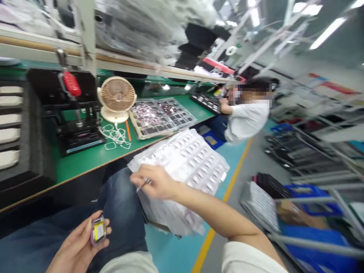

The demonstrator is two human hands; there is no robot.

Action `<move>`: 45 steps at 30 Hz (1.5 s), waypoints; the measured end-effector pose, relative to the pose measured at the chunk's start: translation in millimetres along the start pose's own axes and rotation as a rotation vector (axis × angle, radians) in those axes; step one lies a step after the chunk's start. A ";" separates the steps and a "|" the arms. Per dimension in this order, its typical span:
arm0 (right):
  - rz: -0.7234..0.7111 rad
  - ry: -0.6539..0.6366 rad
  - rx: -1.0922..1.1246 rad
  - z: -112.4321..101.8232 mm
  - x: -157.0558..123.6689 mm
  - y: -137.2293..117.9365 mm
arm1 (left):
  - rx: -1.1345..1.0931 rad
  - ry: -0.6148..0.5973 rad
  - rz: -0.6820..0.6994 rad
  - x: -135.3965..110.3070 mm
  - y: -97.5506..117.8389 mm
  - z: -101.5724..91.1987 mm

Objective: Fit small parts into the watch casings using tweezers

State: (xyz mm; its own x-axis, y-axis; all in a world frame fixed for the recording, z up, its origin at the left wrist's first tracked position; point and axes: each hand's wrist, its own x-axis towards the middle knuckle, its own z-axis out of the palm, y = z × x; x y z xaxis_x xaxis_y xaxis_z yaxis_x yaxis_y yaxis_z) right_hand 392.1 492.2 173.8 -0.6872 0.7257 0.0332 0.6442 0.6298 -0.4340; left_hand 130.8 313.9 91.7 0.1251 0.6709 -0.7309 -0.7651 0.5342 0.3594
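My left hand [81, 242] is closed around a small electronic device [98, 230] with a purple rim and a yellow label, above my lap. My right hand [156, 182] pinches a slim metal tool, apparently tweezers [143, 184], blurred by motion. That hand is in front of the near edge of a stack of white plastic trays [196, 159], whose top tray has rows of small pockets. Whether the hand touches the stack I cannot tell.
On the green bench [82, 165] are a black press [79, 129] with a red handle, a fan [118, 94], white cords [115, 134], an orange stick [128, 131] and a compartment tray [159, 117] of small parts. A co-worker [247, 117] sits further along.
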 end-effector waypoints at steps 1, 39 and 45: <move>0.189 0.050 -0.088 -15.1 -10.0 23.3 | 0.013 0.013 -0.017 5.9 -1.6 -3.4; 0.383 -0.186 1.156 61.0 -1.0 -57.5 | 0.081 -0.227 0.356 -11.2 -3.0 40.7; 0.570 -0.323 1.448 72.8 -0.5 -65.6 | 0.056 -0.283 0.413 -13.9 -0.1 26.6</move>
State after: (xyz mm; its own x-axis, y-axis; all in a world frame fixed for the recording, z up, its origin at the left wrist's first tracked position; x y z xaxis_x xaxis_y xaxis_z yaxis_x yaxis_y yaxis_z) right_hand 325.7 430.4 136.7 -0.6387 0.5586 -0.5292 0.1104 -0.6141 -0.7815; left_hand 146.0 318.2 117.3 -0.0088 0.9413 -0.3375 -0.7526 0.2160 0.6220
